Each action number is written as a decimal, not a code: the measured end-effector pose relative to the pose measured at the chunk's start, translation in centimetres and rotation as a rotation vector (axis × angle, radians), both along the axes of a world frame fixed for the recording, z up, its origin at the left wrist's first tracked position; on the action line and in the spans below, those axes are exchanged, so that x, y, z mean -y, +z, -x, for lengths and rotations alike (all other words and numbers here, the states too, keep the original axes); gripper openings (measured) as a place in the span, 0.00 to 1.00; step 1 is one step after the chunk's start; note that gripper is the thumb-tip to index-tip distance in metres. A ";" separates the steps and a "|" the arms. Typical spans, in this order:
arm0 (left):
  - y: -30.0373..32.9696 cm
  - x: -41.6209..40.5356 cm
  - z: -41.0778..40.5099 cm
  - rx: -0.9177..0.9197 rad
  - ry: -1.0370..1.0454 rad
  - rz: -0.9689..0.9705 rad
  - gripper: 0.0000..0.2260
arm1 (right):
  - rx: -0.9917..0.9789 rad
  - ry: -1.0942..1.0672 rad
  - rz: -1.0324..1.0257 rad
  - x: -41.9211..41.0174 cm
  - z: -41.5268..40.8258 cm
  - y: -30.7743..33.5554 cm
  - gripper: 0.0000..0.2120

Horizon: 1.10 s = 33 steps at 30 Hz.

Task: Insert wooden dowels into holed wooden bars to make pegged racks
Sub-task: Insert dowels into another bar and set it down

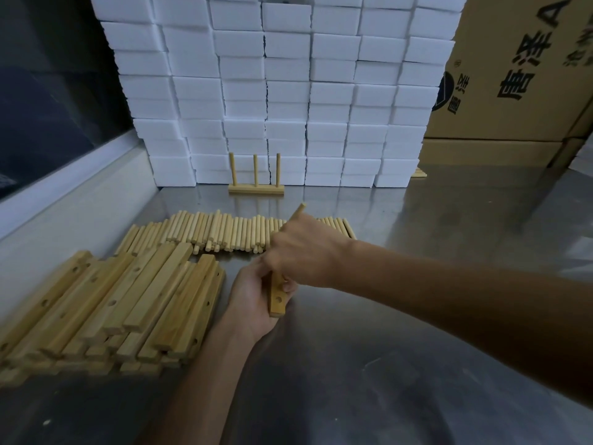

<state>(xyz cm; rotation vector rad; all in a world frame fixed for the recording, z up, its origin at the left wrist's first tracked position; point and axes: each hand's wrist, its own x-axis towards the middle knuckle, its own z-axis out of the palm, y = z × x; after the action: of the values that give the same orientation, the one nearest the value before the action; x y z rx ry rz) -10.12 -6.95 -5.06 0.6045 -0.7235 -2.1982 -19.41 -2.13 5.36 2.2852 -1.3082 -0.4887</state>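
My left hand (253, 300) grips a holed wooden bar (278, 298) near the middle of the metal table, one hole showing near its lower end. Just above it, my right hand (301, 252) holds a wooden dowel (300, 209) whose top end sticks up past my knuckles; its lower end is hidden behind my fingers near the bar. A row of loose dowels (224, 231) lies behind my hands. A pile of holed bars (122, 303) lies at the left. One finished rack (256, 187) with three upright pegs stands at the back.
A wall of stacked white foam blocks (285, 91) closes the back of the steel table (417, 316). A cardboard box (519, 69) with printed characters stands at the back right. A dark window with a white ledge (64, 194) runs along the left.
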 end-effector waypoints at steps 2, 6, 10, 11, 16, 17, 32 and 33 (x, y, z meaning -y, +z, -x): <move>-0.3 0.2 0.0 0.016 0.000 -0.021 0.12 | 0.098 -0.065 0.038 -0.1 0.2 -0.2 0.14; -0.1 0.1 -0.2 0.063 -0.009 0.016 0.07 | 0.179 -0.049 0.219 -0.8 0.0 -0.8 0.08; -0.6 0.5 -0.3 0.037 -0.063 -0.014 0.19 | 0.651 0.236 0.712 -2.5 0.6 -2.5 0.07; -0.6 0.4 -0.3 0.042 -0.073 -0.010 0.16 | 0.739 0.266 0.759 -3.0 1.0 -3.1 0.08; 0.1 -0.1 0.0 0.061 0.011 -0.030 0.12 | 0.919 0.026 0.674 -3.5 5.3 -7.7 0.06; 0.0 -0.1 0.1 0.054 0.010 -0.029 0.11 | 0.982 -0.064 0.627 -3.2 6.2 -8.5 0.05; 0.3 -0.1 0.0 -0.005 -0.042 -0.052 0.11 | 1.050 -1.077 0.432 3.9 13.0 -9.3 0.10; 0.3 -0.1 0.0 -0.003 -0.040 -0.053 0.11 | 1.044 -1.087 0.404 4.1 13.3 -9.1 0.09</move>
<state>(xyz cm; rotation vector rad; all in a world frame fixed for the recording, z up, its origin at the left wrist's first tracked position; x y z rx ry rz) -10.10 -6.82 -4.73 0.6181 -0.6830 -2.2607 -32.69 -6.25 -3.79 1.2506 -2.7753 0.7479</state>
